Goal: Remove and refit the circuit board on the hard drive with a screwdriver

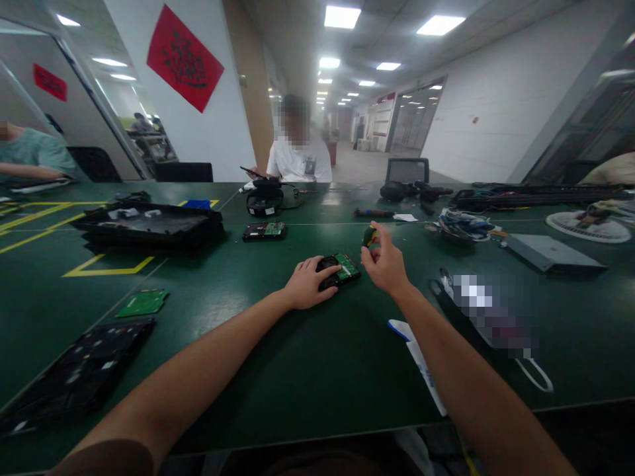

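Note:
A hard drive (346, 266) lies on the green table with its green circuit board facing up. My left hand (311, 283) grips it from the left, fingers over its top and thumb along the near edge. Just right of the drive, my right hand (384, 261) is closed around a screwdriver (368, 236) with a dark green and yellow handle. The screwdriver is raised above the table; I cannot make out its shaft. Beyond my left hand lies a second hard drive (264, 230), also with green board showing.
Stacked black plastic casings (153, 225) stand back left. A loose green circuit board (143, 303) and a black frame (82, 370) lie left. On the right are a grey metal drive box (553, 252), a cable bundle (464, 225) and a white-and-blue strip (419, 363). A person (299, 158) sits opposite.

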`<action>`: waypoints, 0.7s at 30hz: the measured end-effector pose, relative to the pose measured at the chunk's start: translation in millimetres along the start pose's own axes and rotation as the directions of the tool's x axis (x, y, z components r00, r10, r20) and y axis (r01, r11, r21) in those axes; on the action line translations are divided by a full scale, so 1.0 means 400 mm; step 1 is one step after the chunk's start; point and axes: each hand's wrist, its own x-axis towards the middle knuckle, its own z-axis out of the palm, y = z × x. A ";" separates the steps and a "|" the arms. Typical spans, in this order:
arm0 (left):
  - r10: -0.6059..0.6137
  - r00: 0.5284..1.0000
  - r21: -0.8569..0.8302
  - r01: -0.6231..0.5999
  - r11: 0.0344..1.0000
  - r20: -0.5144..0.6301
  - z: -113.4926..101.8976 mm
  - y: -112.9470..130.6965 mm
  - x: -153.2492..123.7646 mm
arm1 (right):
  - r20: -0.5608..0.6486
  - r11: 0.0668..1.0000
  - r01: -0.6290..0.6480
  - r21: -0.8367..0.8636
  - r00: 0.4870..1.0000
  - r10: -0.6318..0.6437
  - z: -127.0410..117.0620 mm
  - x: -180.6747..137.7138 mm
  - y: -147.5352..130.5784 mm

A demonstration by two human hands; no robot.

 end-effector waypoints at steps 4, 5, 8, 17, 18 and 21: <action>-0.002 1.000 -0.004 0.002 1.000 -0.006 0.001 0.000 0.000 | -0.028 1.000 -0.003 -0.014 1.000 0.003 0.002 0.000 -0.004; -0.004 1.000 -0.003 0.004 1.000 -0.006 0.001 0.000 0.000 | -0.030 1.000 0.002 -0.017 1.000 -0.003 0.002 0.000 -0.005; -0.005 1.000 -0.001 0.005 1.000 -0.006 0.004 -0.001 0.000 | -0.016 1.000 0.010 0.016 1.000 -0.010 0.002 0.001 -0.004; 0.000 1.000 -0.003 0.000 1.000 -0.005 0.005 -0.005 -0.001 | -0.054 1.000 -0.007 0.017 0.999 0.007 0.007 0.000 -0.002; -0.001 1.000 -0.004 0.001 1.000 -0.007 0.004 -0.005 -0.001 | -0.056 1.000 -0.005 0.014 0.998 0.006 0.008 0.000 -0.002; -0.001 1.000 -0.007 0.001 1.000 -0.008 0.002 -0.003 -0.002 | -0.054 0.999 -0.015 0.043 0.998 0.017 0.010 -0.001 0.000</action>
